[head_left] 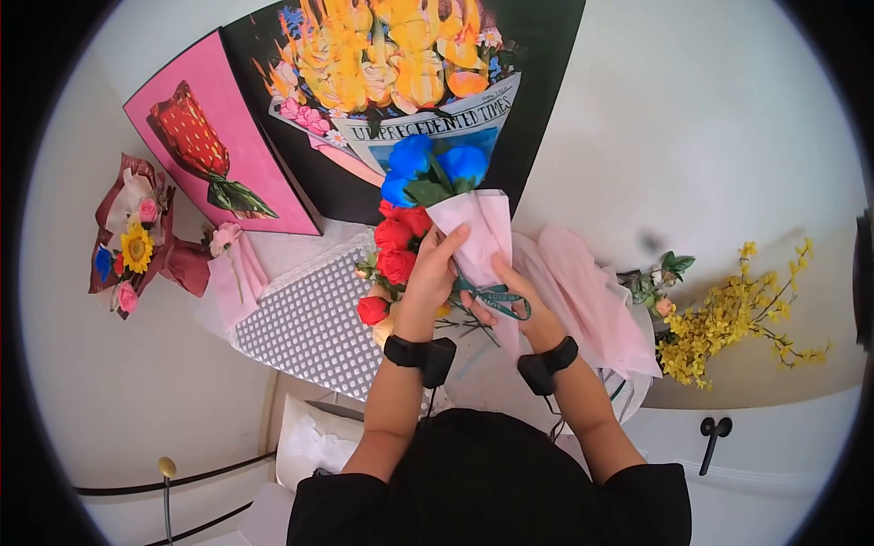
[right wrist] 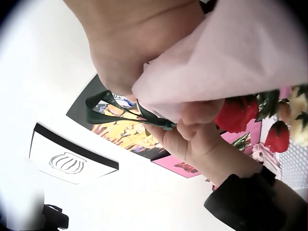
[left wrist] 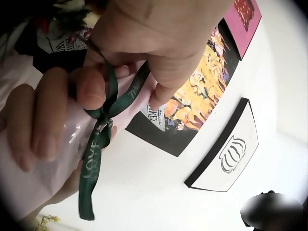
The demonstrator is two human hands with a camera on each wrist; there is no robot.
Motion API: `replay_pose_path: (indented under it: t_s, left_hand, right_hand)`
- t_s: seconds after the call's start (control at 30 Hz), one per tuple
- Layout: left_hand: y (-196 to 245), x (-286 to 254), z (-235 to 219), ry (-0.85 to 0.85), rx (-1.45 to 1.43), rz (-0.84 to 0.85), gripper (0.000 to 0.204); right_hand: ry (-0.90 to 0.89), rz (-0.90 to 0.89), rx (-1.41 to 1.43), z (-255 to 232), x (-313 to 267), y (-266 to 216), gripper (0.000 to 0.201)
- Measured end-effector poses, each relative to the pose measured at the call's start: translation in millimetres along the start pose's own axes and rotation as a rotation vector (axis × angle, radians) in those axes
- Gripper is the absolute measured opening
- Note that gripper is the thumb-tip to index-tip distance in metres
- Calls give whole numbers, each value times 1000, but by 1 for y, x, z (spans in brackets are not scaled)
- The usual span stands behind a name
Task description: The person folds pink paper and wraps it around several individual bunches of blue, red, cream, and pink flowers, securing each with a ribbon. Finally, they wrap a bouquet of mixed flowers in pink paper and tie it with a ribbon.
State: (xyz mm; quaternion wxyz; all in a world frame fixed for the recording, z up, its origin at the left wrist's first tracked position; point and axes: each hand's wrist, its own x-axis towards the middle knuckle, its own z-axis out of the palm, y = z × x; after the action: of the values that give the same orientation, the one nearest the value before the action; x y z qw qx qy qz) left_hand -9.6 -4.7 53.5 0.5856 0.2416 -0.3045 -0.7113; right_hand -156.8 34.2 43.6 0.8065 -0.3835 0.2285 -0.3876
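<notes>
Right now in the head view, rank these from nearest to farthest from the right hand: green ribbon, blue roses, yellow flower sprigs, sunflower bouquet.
1. green ribbon, at the right hand itself.
2. blue roses, above it, top of the wrap.
3. yellow flower sprigs, off to the right.
4. sunflower bouquet, far left.

**White walls hung with bright flower pictures**

The room is pale and evenly lit, its walls [head_left: 710, 118] plain white. A large black poster [head_left: 401, 82] of yellow flowers wrapped in newspaper leans at the back, and a pink strawberry picture [head_left: 214, 146] stands just beside it, overlapping its edge. From the wrist views a white panel with a black border and a shell-like line drawing [left wrist: 231, 149] hangs near the same poster. A wrapped sunflower bouquet [head_left: 132, 237] rests to the left, well apart from a spray of yellow blossom [head_left: 728, 318] at the right. A grey dotted mat [head_left: 309, 323] covers part of the desk [head_left: 482, 382]. A black wall hook [head_left: 713, 437] shows low on the right.
</notes>
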Motion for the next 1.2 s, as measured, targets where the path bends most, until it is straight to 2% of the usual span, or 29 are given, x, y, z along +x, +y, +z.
replay_pose_path:
  t_s: [0.13, 0.17, 0.2, 0.23, 0.27, 0.3, 0.37, 0.4, 0.47, 0.6, 0.67, 0.7, 0.77, 0.8, 0.9, 0.97, 1.07, 1.1, 1.17, 1.2]
  left_hand:
    - [8, 0, 9, -22, 42, 3, 38]
    - [8, 1, 13, 19, 81, 108, 37]
    - [9, 2, 16, 62, 118, 212, 35]
    - [10, 2, 17, 65, 118, 213, 35]
    - [10, 3, 17, 121, 155, 306, 35]
    - [11, 3, 18, 175, 192, 398, 34]
    - [14, 0, 25, 204, 152, 420, 34]
    - [15, -1, 28, 231, 111, 442, 34]
    - [14, 0, 30, 234, 80, 446, 33]
    - [14, -2, 30, 247, 49, 402, 32]
    - [19, -5, 32, 253, 24, 387, 31]
    - [21, -6, 32, 257, -1, 366, 31]
    - [23, -5, 26, 256, -9, 373, 32]
    - [23, -5, 24, 253, -16, 380, 32]
    - [23, -8, 27, 268, -3, 411, 33]
    - [18, -8, 29, 265, 33, 436, 33]
    - [14, -13, 36, 258, 102, 469, 34]
    - [14, -15, 38, 256, 134, 482, 34]
    - [13, -15, 35, 269, 162, 497, 34]
    - [11, -14, 33, 287, 190, 507, 34]
  right_hand:
    - [-9, -18, 50, 1, -5, -9, 59]
    - [-11, -18, 50, -6, -3, -8, 59]
    - [146, -198, -152, -17, 0, -5, 58]
    - [302, -377, -353, -19, 1, -10, 57]
    - [305, -389, -389, -23, -6, -20, 42]
    - [304, -387, -388, -23, -9, -22, 42]
    - [439, -694, -906, -5, -18, -33, 23]
    - [440, -694, -907, 6, -21, -38, 23]
    - [375, -891, -1591, 29, -22, -43, 19]
    - [384, -863, -1652, 25, -16, -27, 16]
    - [442, -789, -1315, 23, -15, -25, 11]
    - [439, -789, -1313, 22, -17, -25, 11]
    - [475, -648, -1078, 29, -21, -31, 10]
    - [474, -648, -1079, 29, -22, -31, 10]
    - [496, -697, -1113, 32, -20, -33, 13]
    - [492, -937, -1450, 44, -17, -37, 16]
    - [482, -975, -1608, 45, -11, -37, 16]
    - [484, -977, -1609, 45, -12, -36, 16]
    - [526, -896, -1179, 44, -15, -35, 6]
    - [524, -897, -1181, 40, -17, -34, 6]
